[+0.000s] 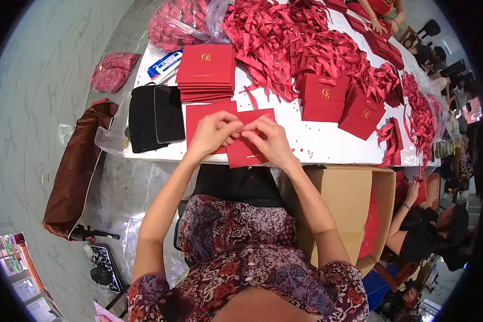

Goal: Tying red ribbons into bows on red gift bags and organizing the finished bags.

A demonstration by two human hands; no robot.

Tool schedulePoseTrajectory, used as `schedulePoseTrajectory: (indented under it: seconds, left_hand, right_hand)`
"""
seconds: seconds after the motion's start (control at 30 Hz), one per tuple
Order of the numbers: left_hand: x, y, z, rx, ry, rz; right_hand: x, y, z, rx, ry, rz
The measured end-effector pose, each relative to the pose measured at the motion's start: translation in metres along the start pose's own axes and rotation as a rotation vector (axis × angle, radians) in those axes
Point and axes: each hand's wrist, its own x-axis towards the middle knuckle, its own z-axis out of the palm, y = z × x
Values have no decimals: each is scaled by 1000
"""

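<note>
At the near edge of the desk [316,147], the left hand [212,134] and right hand [271,140] are pinching the top edge of a flat red paper bag [250,153], fingers closed on it; a stack of flat bags [205,72] is waiting at the far left corner, loose red ribbons [284,37] are piling behind, and handled bags [323,98] are standing mid-desk, suggesting work partway through

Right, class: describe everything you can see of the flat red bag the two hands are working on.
The flat red bag looks like matt paper, folded flat, tilted, overhanging the white table near edge. A small gold mark shows near its lower edge. The left hand and right hand pinch its top edge; another red sheet lies beneath.
</note>
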Motion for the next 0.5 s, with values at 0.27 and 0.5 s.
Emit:
schedulePoseTrajectory:
  seconds: [0.27,0.5]
  left_hand:
    - [8,-29,10,848,602,520]
    - [9,-38,20,962,691,698]
  right_hand:
    - [7,24,30,-232,264,34]
    - [5,22,42,-245,301,120]
